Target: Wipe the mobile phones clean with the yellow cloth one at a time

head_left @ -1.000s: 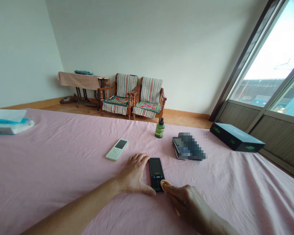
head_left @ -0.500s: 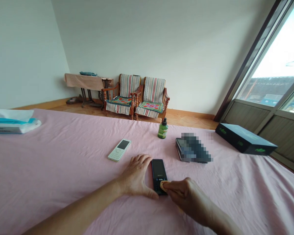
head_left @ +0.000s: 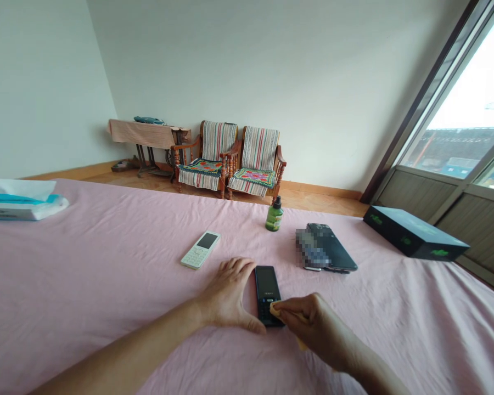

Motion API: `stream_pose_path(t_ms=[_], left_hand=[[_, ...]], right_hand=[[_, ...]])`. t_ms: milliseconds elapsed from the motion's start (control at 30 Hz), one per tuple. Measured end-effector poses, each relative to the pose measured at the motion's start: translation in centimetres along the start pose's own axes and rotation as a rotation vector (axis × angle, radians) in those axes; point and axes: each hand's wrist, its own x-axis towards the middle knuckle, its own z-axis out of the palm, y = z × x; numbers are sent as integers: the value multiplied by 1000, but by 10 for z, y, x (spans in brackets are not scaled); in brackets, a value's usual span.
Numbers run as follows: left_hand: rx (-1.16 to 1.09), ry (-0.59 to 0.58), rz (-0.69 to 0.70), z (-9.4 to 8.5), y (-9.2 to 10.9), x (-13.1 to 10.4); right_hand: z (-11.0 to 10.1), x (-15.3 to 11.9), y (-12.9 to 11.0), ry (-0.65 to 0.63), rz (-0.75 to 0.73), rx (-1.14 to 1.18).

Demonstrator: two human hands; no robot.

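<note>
A dark keypad phone point(head_left: 267, 282) lies face up on the pink bedsheet point(head_left: 107, 274). My left hand point(head_left: 229, 296) spans its left side, forefinger at the top corner and thumb at the bottom corner, steadying it. Bunched in my right hand point(head_left: 313, 323) is a small yellow cloth point(head_left: 275, 309), pressed on the phone's keypad by the fingertips; a bit of it pokes out below the palm. Left of and beyond the dark phone rests a white keypad phone point(head_left: 201, 249), apart from both hands.
A green spray bottle point(head_left: 274, 216) stands farther back. To its right lie dark stacked devices point(head_left: 333, 247), partly blurred, and a black box point(head_left: 415, 233). A tissue pack point(head_left: 24, 206) sits far left. Beyond the bed are two wooden chairs point(head_left: 255, 148) and a cloth-covered table point(head_left: 140, 131).
My right hand has shifted slightly up over the keypad with the yellow cloth, and more cloth shows below the palm. My left hand and the dark phone stay put.
</note>
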Motion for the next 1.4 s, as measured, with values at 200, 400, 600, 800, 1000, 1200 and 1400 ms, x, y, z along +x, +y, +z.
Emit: stream_pose_path(t_ms=[200, 400, 600, 800, 1000, 1200, 1400], left_hand=[[-12, 21, -1, 0, 0, 0], [-2, 24, 0, 2, 0, 0], [-14, 39, -3, 1, 2, 0], [14, 15, 21, 0, 1, -1], [35, -5, -13, -3, 6, 0], [52, -5, -25, -3, 8, 0], [49, -12, -19, -4, 8, -1]], right_hand=[[5, 3, 1, -18, -22, -11], [7, 5, -5, -18, -21, -9], [5, 1, -11, -43, -62, -32], [0, -3, 1, -27, 0, 59], [6, 1, -8, -59, -25, 244], [-4, -1, 1, 60, 37, 269], [-14, -5, 9, 43, 81, 140]])
